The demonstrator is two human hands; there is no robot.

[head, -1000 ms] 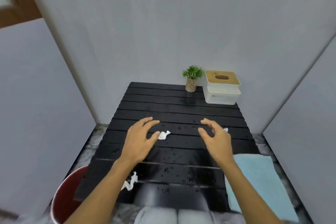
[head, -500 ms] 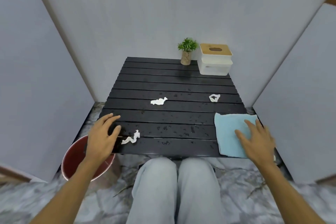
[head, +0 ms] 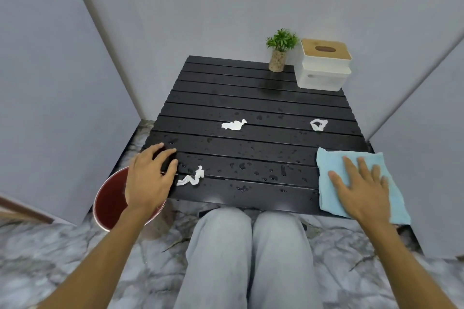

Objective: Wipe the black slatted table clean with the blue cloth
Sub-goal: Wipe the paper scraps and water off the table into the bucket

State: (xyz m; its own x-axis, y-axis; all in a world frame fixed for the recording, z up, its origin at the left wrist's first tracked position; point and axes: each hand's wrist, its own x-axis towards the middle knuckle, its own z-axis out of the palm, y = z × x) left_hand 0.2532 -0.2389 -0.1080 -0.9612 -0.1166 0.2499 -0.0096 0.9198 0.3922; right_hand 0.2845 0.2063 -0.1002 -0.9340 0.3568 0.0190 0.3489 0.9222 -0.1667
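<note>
Nearest the camera, the person's knees are tucked against the front edge of the black slatted bench (head: 251,108), and the wiping looks barely begun. The right hand (head: 361,188) lies flat on the blue cloth (head: 334,190), fingers (head: 350,168) spread and pressing down rather than gripping; the cloth sits at the bench's near right corner, part of it hanging over the front edge. The left hand (head: 148,178) rests at the near left corner, fingers apart and curled over the slats, clamped on nothing that I can see.

Just below that hand, off the bench, is a red bucket (head: 110,198). Its inside is dark and partly hidden, so I cannot tell what it holds.

As for what is left, I'd say nearly everything. Water droplets are scattered across the near and middle slats. A twisted white paper scrap (head: 192,178) lies just beside the left hand, a second scrap (head: 234,125) mid-bench, and a third scrap (head: 318,124) toward the right.

At the far right corner, a small potted plant (head: 280,52) stands next to a white tissue box (head: 324,68) with a wooden lid; no tissue shows at its slot. The far slats look drier.
</note>
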